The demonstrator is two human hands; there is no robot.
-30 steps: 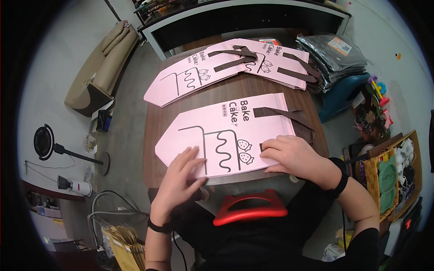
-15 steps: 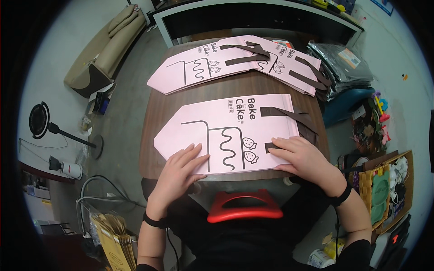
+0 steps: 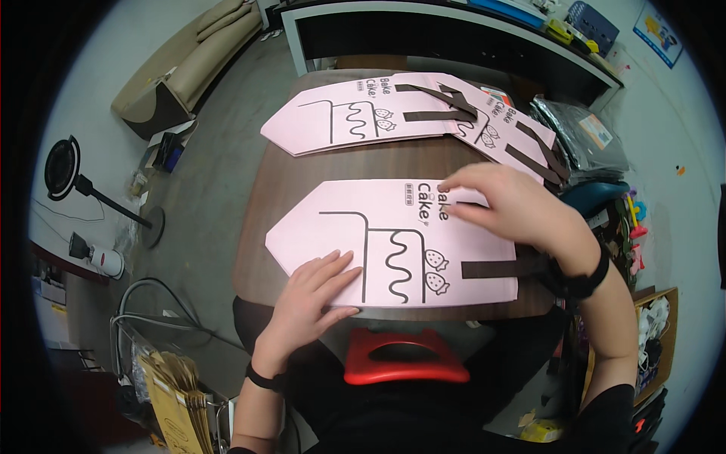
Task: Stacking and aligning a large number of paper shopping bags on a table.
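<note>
A flat pink paper bag (image 3: 340, 208), printed with a cake drawing and dark lettering, lies on the brown wooden table (image 3: 257, 280). My left hand (image 3: 314, 295) rests on its near left part, fingers spread, thumb along the near edge. Over the lettering at the bag's far right, my right hand (image 3: 514, 200) is held with fingers and thumb apart, nothing visible between them. A dark brown strap handle (image 3: 491, 269) runs rightward from the bag under my right wrist. My right hand covers most of the far handle.
Farther back lie more pink bags (image 3: 302, 117), stacked and overlapping, with dark straps. Dark plastic-wrapped packs (image 3: 586, 136) stand at the table's right. A red stool (image 3: 408, 371) shows between my legs. Brown paper bags (image 3: 178, 401) stand lower left, a wicker basket (image 3: 665, 340) right.
My right hand has moved from the near handle up and away to the lettering at the bag's far side. My left hand stays on the bag. The view has shifted slightly.
</note>
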